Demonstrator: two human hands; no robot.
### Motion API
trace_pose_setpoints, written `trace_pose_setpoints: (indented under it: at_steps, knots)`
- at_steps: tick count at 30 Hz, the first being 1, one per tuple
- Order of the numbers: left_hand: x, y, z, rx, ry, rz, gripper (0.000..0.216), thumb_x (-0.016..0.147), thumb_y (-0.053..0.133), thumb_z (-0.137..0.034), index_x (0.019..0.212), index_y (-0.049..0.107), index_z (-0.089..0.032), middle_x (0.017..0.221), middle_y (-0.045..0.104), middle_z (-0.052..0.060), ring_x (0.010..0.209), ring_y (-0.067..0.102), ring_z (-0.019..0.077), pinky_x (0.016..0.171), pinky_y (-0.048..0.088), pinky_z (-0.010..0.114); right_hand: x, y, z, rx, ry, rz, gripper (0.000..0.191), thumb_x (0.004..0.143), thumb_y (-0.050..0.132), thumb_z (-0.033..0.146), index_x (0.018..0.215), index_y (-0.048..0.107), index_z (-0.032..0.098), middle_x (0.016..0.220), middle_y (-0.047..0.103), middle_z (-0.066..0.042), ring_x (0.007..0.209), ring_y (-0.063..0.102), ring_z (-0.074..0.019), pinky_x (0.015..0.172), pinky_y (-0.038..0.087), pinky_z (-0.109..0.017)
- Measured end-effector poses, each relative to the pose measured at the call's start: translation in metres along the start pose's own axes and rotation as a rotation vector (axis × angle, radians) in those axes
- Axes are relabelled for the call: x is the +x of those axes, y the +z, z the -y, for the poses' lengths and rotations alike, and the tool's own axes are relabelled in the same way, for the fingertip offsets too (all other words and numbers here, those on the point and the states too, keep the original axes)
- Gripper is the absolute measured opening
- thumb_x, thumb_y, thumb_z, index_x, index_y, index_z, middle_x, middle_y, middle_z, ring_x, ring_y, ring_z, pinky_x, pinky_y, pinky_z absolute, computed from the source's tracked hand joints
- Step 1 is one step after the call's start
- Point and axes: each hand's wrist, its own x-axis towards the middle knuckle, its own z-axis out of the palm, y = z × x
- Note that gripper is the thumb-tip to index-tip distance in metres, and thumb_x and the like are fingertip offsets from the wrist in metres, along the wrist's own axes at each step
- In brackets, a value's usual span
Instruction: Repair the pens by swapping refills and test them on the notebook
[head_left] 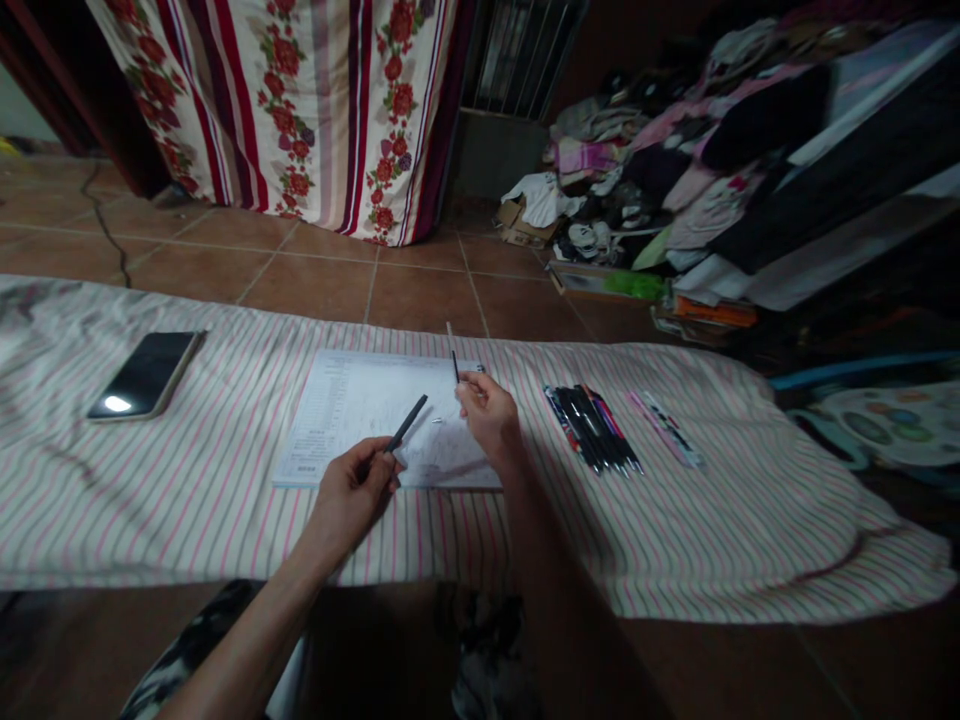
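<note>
My left hand (350, 493) grips a black pen barrel (406, 424) that points up and to the right over the paper. My right hand (488, 417) pinches a thin pen refill (454, 360) upright between its fingers, a short way from the barrel's open end. Both hands hover over a printed form (360, 420) lying on a striped cloth (225, 500). A tiny metallic piece (436, 420) rests on the form between my hands. To the right lies a bundle of black pens (592, 428).
A smartphone (144, 375) lies on the cloth at left, and a pink packet of pens (666, 428) lies at right. Beyond the cloth's far edge are a tiled floor (315, 285), a floral curtain (322, 110), and a heap of clothes (675, 170).
</note>
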Motion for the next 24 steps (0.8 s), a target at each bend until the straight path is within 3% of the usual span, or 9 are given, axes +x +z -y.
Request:
trace_pose_setpoints:
  at_steps: [4, 8, 24]
  knots:
    - [0.003, 0.000, 0.009, -0.023, -0.007, 0.017, 0.039, 0.068, 0.069, -0.042, 0.095, 0.064, -0.014, 0.067, 0.064, 0.002, 0.052, 0.052, 0.0095, 0.048, 0.040, 0.022, -0.002, 0.003, 0.006, 0.310, 0.087, 0.038, 0.031, 0.070, 0.059, 0.041, 0.088, 0.065, 0.017, 0.071, 0.059, 0.001, 0.046, 0.047, -0.0059, 0.040, 0.031, -0.019]
    - [0.004, 0.000, 0.014, -0.034, -0.001, 0.034, 0.042, 0.070, 0.068, -0.044, 0.097, 0.063, -0.013, 0.066, 0.064, 0.002, 0.051, 0.053, 0.0091, 0.048, 0.041, 0.022, -0.003, 0.002, 0.011, 0.488, 0.158, 0.048, 0.034, 0.063, 0.068, 0.042, 0.085, 0.064, 0.016, 0.076, 0.061, 0.000, 0.048, 0.049, -0.0049, 0.039, 0.032, -0.017]
    - [0.004, -0.002, 0.020, -0.002, -0.009, 0.040, 0.041, 0.071, 0.067, -0.046, 0.098, 0.063, -0.016, 0.069, 0.067, 0.001, 0.052, 0.055, 0.0103, 0.050, 0.043, 0.023, -0.003, 0.003, 0.016, 0.575, 0.190, 0.079, 0.034, 0.063, 0.071, 0.041, 0.087, 0.065, 0.018, 0.080, 0.066, -0.001, 0.055, 0.054, -0.0062, 0.043, 0.036, -0.017]
